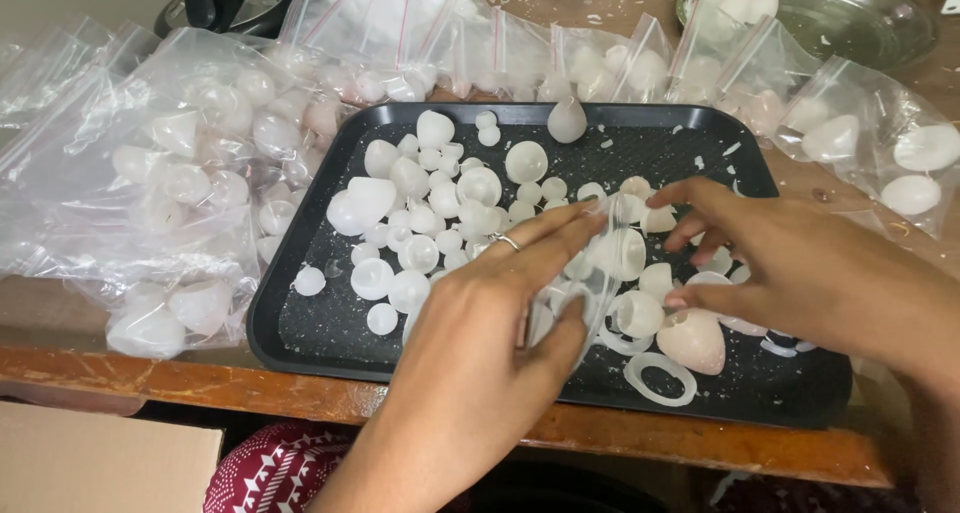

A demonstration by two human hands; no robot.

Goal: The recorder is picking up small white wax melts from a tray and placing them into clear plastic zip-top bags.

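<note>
At lower centre, a small clear plastic bag (600, 273) is pinched open between the left hand (480, 343) and right hand (800, 273), above a black tray (330, 323) scattered with white domed caps (420, 223). The tray is set on a worn wooden table (200, 383); filled bags (180, 183) are heaped at upper left.

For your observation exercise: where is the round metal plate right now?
In the head view, the metal plate sits at the top right on the wooden table, behind the row of clear bags beyond the black tray.
</note>
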